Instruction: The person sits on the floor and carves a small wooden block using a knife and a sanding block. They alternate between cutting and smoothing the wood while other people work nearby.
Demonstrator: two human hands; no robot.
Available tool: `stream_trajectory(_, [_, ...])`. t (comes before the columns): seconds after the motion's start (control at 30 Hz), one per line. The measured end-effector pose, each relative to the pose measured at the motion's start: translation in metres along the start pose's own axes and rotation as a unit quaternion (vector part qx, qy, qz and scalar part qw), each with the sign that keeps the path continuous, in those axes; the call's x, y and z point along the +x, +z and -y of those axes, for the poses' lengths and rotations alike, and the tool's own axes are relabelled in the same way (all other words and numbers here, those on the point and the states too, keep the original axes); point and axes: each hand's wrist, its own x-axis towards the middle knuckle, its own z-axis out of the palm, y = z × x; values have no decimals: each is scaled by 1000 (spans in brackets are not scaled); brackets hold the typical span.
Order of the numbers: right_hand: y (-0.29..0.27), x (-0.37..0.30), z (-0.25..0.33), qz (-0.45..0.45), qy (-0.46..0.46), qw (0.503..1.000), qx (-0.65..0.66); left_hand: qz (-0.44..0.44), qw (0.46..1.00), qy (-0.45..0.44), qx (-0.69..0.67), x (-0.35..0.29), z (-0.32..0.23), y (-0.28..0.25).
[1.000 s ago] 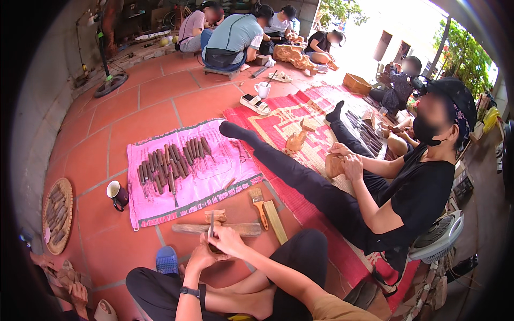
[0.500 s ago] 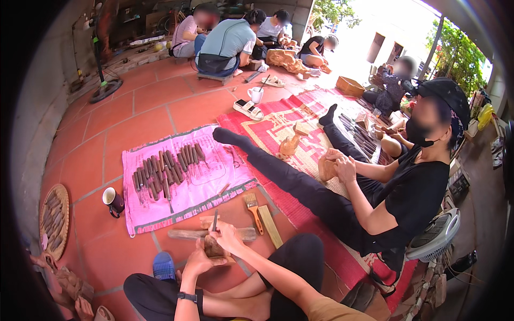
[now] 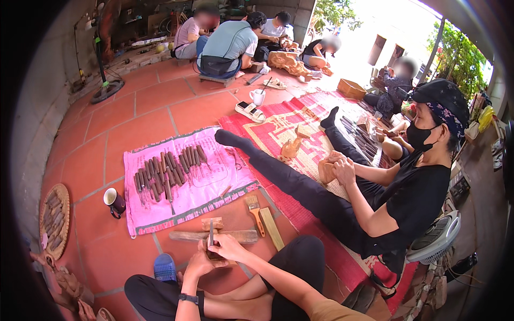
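My left hand (image 3: 200,261) is wrapped round a small block of carved wood (image 3: 217,255), mostly hidden behind my fingers, above my crossed legs. In my right hand (image 3: 229,247), pressed close against the left, is a slim carving chisel (image 3: 211,229) standing nearly upright at the wood. Just beyond my hands lie a long wooden bar (image 3: 243,236) and a short wood block (image 3: 212,223) on the tiles. To their right are a flat paintbrush (image 3: 255,214) with an orange handle and a wooden stick (image 3: 272,229).
Ahead, a pink cloth (image 3: 155,219) carries several chisels (image 3: 160,174). A dark mug (image 3: 114,202) and a woven tray (image 3: 47,242) of tools stand left. A blue slipper (image 3: 164,266) lies by my leg. On a red mat (image 3: 300,214) at right, a person (image 3: 417,187) holds a wood carving.
My right hand has shifted slightly down and left, closer to my left hand. The chisel stands more upright, and the wood is turned so less of its face shows.
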Motion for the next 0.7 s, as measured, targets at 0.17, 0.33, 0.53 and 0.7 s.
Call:
stream_trajectory(0.17, [-3, 16, -12, -155, 9, 987, 27, -66, 997, 12, 33, 1, 7, 9])
stream_trajectory(0.33, [-1, 2, -8, -29, 15, 996, 85, -20, 1000, -11, 4, 0, 1, 5])
stream_trajectory(0.53, [-14, 12, -3, -126, 37, 990, 58, -54, 998, 9, 38, -2, 1, 6])
stream_trajectory(0.7, [-4, 0, -3, 3, 23, 1000, -5, -18, 1000, -15, 21, -6, -3, 1])
